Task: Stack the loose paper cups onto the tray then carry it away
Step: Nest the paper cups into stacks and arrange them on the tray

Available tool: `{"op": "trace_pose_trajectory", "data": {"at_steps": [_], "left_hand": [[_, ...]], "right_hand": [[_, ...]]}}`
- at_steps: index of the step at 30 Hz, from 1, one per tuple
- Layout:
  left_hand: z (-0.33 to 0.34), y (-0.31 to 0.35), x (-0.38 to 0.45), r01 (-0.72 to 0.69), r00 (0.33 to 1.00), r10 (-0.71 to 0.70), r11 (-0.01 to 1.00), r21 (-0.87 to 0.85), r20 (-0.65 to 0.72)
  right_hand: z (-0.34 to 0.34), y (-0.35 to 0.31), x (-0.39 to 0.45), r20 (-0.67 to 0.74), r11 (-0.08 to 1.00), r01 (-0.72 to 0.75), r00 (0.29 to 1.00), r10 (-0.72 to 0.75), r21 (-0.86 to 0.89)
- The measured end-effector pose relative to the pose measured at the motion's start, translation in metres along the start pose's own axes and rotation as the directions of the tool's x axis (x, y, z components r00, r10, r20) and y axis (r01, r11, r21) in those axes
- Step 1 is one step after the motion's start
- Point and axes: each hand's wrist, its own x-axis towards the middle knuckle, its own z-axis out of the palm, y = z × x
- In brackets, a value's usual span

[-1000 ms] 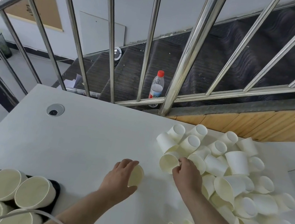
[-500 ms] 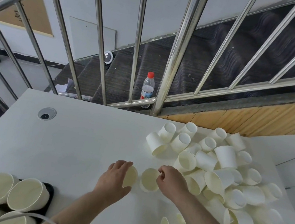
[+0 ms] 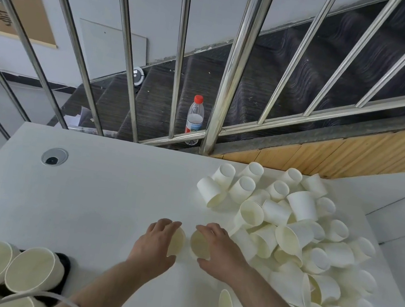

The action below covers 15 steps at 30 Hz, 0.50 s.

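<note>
My left hand (image 3: 157, 246) curls round one paper cup (image 3: 177, 241) lying on its side, its open mouth turned toward my other hand. My right hand (image 3: 219, 252) grips a second cup (image 3: 199, 244) the same way, mouth facing left. The two rims sit just beside each other above the white table (image 3: 97, 197); I cannot tell whether they touch.

To the right lies the heap of loose cups (image 3: 297, 239), tumbled every way, some upright, some upside down, most on their sides. It runs from the far edge of the table down past my right forearm to the near edge. I count something over forty, though many are half buried and an exact number is beyond me.

At the near left corner sits the black tray (image 3: 63, 268), only a dark strip of it showing beside the cups on it. Those stacked cups (image 3: 29, 270) lie with their mouths toward me: three mouths in the upper row, and parts of at least two more below, cut off by the edge of the view.

One round cable hole (image 3: 54, 156) sits in the table at the far left. Behind the table stands a steel railing (image 3: 224, 82), and beyond it, on the dark stairs (image 3: 157, 97), one clear bottle (image 3: 195, 117) with a red cap.
</note>
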Motion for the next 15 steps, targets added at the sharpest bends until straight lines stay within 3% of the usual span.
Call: {"op": "trace_pose_trajectory", "data": {"at_steps": [15], "left_hand": [[-0.017,0.014,-0.040,-0.069,0.992,0.062,0.995,-0.070,-0.107]], "right_hand": [[-0.012,-0.029,-0.052,-0.242,0.990,-0.031,0.968,0.063,0.137]]}}
